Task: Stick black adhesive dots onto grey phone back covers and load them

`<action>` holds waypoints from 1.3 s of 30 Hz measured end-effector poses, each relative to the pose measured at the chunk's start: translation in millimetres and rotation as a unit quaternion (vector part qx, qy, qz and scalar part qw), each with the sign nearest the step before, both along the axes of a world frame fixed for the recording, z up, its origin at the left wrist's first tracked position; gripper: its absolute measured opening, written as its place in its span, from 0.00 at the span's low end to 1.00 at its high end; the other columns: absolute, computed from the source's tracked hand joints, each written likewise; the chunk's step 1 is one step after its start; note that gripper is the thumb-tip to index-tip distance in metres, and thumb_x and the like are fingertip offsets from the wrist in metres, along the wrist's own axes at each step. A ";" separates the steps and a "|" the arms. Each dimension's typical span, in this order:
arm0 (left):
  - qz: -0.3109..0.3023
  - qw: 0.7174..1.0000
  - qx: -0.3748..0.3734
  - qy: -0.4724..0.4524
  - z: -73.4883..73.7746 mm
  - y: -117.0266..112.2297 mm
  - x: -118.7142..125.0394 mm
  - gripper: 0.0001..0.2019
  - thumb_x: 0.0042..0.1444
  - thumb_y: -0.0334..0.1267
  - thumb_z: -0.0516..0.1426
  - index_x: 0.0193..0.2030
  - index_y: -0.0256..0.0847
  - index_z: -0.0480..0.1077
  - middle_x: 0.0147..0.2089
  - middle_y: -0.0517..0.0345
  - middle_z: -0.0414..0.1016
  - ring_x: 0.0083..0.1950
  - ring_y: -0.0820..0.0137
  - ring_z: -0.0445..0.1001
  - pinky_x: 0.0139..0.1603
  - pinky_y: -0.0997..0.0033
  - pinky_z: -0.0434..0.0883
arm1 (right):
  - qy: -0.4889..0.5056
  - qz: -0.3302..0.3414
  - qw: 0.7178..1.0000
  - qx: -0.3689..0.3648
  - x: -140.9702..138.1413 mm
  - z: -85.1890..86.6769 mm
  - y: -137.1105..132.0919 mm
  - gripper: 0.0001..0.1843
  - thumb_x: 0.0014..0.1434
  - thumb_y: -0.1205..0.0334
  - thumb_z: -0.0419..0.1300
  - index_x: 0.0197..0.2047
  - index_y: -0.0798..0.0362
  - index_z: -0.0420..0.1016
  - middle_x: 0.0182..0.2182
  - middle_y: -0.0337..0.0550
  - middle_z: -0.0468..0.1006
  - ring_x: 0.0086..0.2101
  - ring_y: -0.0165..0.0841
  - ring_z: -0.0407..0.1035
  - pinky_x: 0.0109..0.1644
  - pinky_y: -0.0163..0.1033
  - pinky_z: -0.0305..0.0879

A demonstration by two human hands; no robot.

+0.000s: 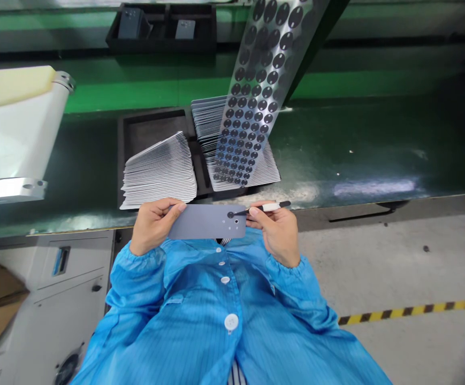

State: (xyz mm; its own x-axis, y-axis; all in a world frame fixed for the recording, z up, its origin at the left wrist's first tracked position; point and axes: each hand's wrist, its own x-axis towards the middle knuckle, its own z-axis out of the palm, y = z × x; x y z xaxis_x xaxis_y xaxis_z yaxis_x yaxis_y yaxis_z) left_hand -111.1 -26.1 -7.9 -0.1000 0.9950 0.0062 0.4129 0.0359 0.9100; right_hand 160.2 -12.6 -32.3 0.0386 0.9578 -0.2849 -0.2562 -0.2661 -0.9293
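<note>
My left hand is closed on the left end of a flat grey plate, held level over my blue smock. My right hand grips black tweezers with a white band. Their tip holds a small black round sticker against the plate beside a small hole. A hanging sheet of black round stickers drops down just beyond the plate.
A black tray on the dark green conveyor holds two fanned stacks of grey plates. A white machine stands at the left. Another black tray sits far back. Grey floor with yellow-black tape lies at the right.
</note>
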 end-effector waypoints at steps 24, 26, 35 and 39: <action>-0.001 1.000 0.000 -0.006 -2.7 -0.1 0.6 0.13 0.60 0.45 0.61 0.34 0.36 0.80 0.27 0.56 0.75 0.27 0.74 0.66 0.24 0.78 0.62 | 0.002 0.003 1.000 0.002 0.7 -2.6 0.1 0.14 0.48 0.54 0.75 0.37 0.49 0.81 0.29 0.37 0.82 0.33 0.36 0.80 0.40 0.46 0.82; -0.001 1.000 -0.002 -0.005 -2.7 0.3 0.8 0.13 0.60 0.45 0.61 0.34 0.36 0.80 0.27 0.56 0.75 0.27 0.74 0.66 0.24 0.78 0.61 | 0.006 0.003 1.000 0.000 0.6 -0.5 0.2 0.15 0.48 0.54 0.75 0.36 0.49 0.81 0.29 0.37 0.82 0.33 0.36 0.80 0.40 0.46 0.82; -0.007 1.000 0.007 0.000 -0.6 -2.0 -2.2 0.12 0.60 0.44 0.61 0.34 0.36 0.80 0.27 0.56 0.75 0.27 0.74 0.66 0.24 0.78 0.61 | 0.021 0.019 1.000 -0.005 2.7 7.0 -1.0 0.13 0.48 0.54 0.75 0.36 0.49 0.81 0.29 0.38 0.82 0.31 0.36 0.80 0.38 0.44 0.82; -0.014 1.000 0.018 0.006 0.9 -3.2 -2.8 0.12 0.61 0.43 0.61 0.34 0.36 0.80 0.26 0.57 0.75 0.26 0.75 0.67 0.23 0.78 0.61 | 0.006 0.026 1.000 0.000 2.5 7.0 -1.7 0.13 0.49 0.54 0.75 0.36 0.49 0.81 0.30 0.38 0.82 0.33 0.37 0.80 0.39 0.45 0.82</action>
